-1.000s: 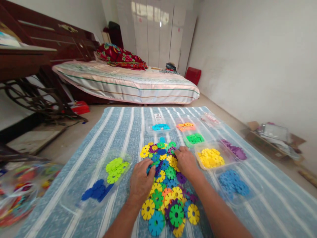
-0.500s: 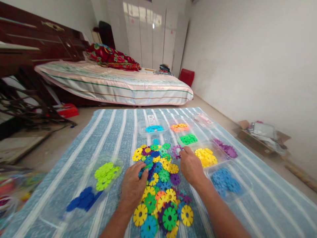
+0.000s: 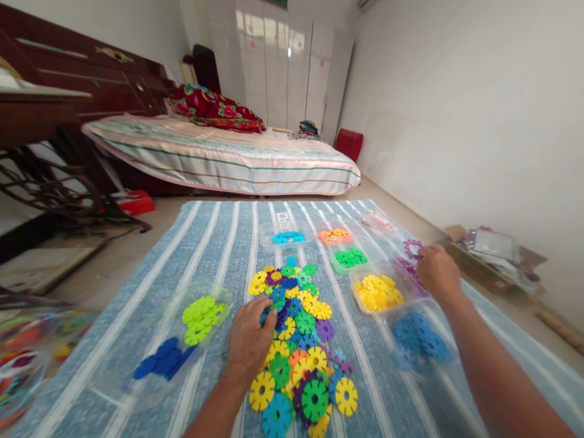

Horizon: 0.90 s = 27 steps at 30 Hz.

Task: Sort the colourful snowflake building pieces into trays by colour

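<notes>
A mixed pile of plastic snowflake discs (image 3: 314,307) in several colours runs down the middle of the striped cloth. At its left edge, my left hand (image 3: 253,334) has its fingers curled on a blue snowflake disc (image 3: 264,315), partly hidden by the thumb and fingers. Out to the right, my right hand (image 3: 437,272) pinches a purple snowflake disc (image 3: 413,247) above the clear tray of purple discs (image 3: 407,267). Beside that tray are a box of yellow discs (image 3: 378,293) and a tray of lighter blue discs (image 3: 418,334).
Farther back stand trays of light blue (image 3: 288,237), orange (image 3: 335,236) and green discs (image 3: 350,258). At left, clear trays hold lime discs (image 3: 205,316) and dark blue discs (image 3: 164,359). A cardboard box (image 3: 495,267) sits on the floor at right; a bed (image 3: 228,161) is beyond.
My right hand has carried the purple disc from beside the pile rightward to over the purple tray. My left hand stays at the pile's left edge. The view has shifted slightly.
</notes>
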Each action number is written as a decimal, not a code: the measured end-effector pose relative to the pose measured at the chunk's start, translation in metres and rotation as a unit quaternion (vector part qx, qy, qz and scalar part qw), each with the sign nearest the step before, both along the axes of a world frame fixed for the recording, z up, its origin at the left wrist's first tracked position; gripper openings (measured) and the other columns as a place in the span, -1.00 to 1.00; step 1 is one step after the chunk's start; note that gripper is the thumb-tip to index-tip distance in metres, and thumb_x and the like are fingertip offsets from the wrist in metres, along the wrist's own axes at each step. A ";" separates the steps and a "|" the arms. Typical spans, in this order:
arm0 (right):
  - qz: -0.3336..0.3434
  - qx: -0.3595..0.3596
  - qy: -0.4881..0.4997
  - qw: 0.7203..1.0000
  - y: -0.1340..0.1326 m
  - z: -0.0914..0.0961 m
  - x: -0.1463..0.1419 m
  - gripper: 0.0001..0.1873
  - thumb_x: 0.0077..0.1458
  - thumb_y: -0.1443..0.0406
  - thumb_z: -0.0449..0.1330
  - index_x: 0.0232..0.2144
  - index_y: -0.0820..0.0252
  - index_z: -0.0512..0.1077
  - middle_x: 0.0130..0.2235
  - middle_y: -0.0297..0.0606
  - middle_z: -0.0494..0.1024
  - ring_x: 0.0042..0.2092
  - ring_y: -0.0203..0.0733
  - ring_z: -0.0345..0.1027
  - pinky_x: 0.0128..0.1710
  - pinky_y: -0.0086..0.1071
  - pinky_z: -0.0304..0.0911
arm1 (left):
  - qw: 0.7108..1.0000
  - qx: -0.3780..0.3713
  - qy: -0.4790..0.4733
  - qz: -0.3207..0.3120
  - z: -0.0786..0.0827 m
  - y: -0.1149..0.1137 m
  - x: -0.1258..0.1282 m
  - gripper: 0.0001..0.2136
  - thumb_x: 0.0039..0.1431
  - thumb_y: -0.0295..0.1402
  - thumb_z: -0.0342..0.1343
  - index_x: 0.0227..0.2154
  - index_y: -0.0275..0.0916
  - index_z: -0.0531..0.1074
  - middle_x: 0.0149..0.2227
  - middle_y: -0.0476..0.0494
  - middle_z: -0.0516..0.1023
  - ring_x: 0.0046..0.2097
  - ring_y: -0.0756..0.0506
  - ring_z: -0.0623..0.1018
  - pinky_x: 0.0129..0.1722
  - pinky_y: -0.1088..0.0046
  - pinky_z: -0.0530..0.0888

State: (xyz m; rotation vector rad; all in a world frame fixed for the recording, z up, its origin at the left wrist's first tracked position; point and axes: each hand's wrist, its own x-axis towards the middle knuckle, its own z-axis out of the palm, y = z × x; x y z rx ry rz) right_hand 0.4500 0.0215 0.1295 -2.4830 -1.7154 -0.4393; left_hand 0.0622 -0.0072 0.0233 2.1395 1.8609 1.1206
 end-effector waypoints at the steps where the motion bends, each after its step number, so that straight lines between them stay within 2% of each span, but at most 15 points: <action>1: -0.007 -0.007 0.001 1.000 0.002 0.000 0.004 -0.66 0.08 0.48 -0.03 -0.30 0.32 0.54 -0.19 0.03 0.52 -0.24 -0.10 0.47 -0.32 -0.36 0.27 | 1.000 -0.001 -0.001 0.003 0.000 -0.001 0.000 -0.77 0.14 -0.21 -0.02 -0.30 -0.17 0.49 -0.17 -0.14 0.60 -0.08 -0.17 0.54 0.01 0.24 0.45; 4: -0.009 -0.029 0.007 1.000 0.000 -0.003 0.001 -0.66 0.06 0.46 -0.02 -0.28 0.29 0.55 -0.22 0.04 0.54 -0.27 -0.03 0.48 -0.41 -0.33 0.26 | 1.000 0.004 -0.005 0.003 0.001 -0.003 0.002 -0.79 0.14 -0.24 -0.01 -0.30 -0.17 0.49 -0.17 -0.14 0.60 -0.08 -0.16 0.55 0.00 0.25 0.45; 6: 0.022 -0.025 0.020 0.999 -0.008 -0.006 -0.016 -0.65 0.11 0.41 -0.03 -0.22 0.21 0.54 -0.20 -0.03 0.55 -0.26 -0.03 0.48 -0.40 -0.32 0.27 | 1.000 0.011 -0.007 0.002 0.002 -0.005 0.003 -0.80 0.14 -0.26 -0.02 -0.31 -0.17 0.49 -0.17 -0.14 0.60 -0.08 -0.16 0.55 -0.01 0.24 0.46; 8: 0.093 -0.008 0.056 0.994 -0.019 -0.010 -0.045 -0.67 0.15 0.36 -0.02 -0.19 0.14 0.52 -0.19 -0.12 0.56 -0.24 -0.08 0.48 -0.33 -0.33 0.28 | 1.000 0.014 -0.007 0.002 0.002 -0.006 0.004 -0.81 0.15 -0.27 -0.02 -0.31 -0.16 0.49 -0.17 -0.14 0.60 -0.08 -0.16 0.54 -0.01 0.23 0.46; 10: 0.189 0.005 0.115 0.975 -0.031 -0.014 -0.083 -0.72 0.16 0.31 0.01 -0.20 0.11 0.52 -0.17 -0.19 0.57 -0.19 -0.13 0.46 -0.24 -0.36 0.29 | 1.000 0.011 -0.006 0.003 0.002 -0.006 0.004 -0.81 0.16 -0.27 -0.01 -0.30 -0.16 0.48 -0.16 -0.14 0.60 -0.07 -0.16 0.54 0.00 0.22 0.45; 14: 0.301 -0.037 0.206 0.930 -0.044 -0.027 -0.157 -0.80 0.15 0.28 0.07 -0.28 0.11 0.50 -0.16 -0.23 0.54 -0.12 -0.17 0.41 -0.14 -0.38 0.25 | 1.000 0.010 -0.005 0.003 0.001 -0.006 0.005 -0.80 0.16 -0.27 -0.01 -0.29 -0.18 0.49 -0.15 -0.16 0.59 -0.06 -0.17 0.54 0.01 0.21 0.45; 16: 0.313 -0.054 0.226 0.921 -0.043 -0.035 -0.185 -0.81 0.16 0.28 0.08 -0.30 0.14 0.50 -0.15 -0.20 0.51 -0.07 -0.15 0.37 -0.09 -0.37 0.23 | 1.000 0.015 -0.008 -0.001 0.000 -0.006 0.005 -0.80 0.16 -0.28 0.00 -0.29 -0.19 0.49 -0.15 -0.16 0.59 -0.06 -0.17 0.54 0.01 0.19 0.45; 19: 0.304 -0.072 0.233 0.921 -0.038 -0.046 -0.209 -0.82 0.14 0.27 0.11 -0.29 0.20 0.49 -0.12 -0.13 0.49 -0.01 -0.09 0.32 -0.03 -0.32 0.20 | 1.000 0.019 -0.011 -0.005 0.000 -0.007 0.004 -0.80 0.16 -0.29 -0.01 -0.29 -0.21 0.49 -0.17 -0.18 0.59 -0.07 -0.17 0.54 -0.01 0.19 0.46; 22: 0.295 -0.068 0.230 0.925 -0.032 -0.054 -0.220 -0.82 0.10 0.28 0.15 -0.27 0.23 0.48 -0.10 -0.09 0.47 0.03 -0.03 0.27 0.00 -0.28 0.18 | 1.000 0.019 -0.012 -0.007 0.001 -0.007 0.004 -0.80 0.16 -0.29 -0.01 -0.30 -0.21 0.49 -0.19 -0.19 0.60 -0.07 -0.17 0.54 -0.01 0.21 0.46; 27: 0.287 -0.061 0.258 0.921 -0.030 -0.060 -0.221 -0.88 0.08 0.30 0.16 -0.33 0.20 0.47 -0.17 -0.14 0.48 -0.03 -0.08 0.30 -0.02 -0.31 0.20 | 1.000 0.021 -0.013 -0.010 0.002 -0.008 0.004 -0.81 0.16 -0.29 0.00 -0.30 -0.19 0.49 -0.19 -0.17 0.60 -0.08 -0.16 0.55 -0.02 0.20 0.47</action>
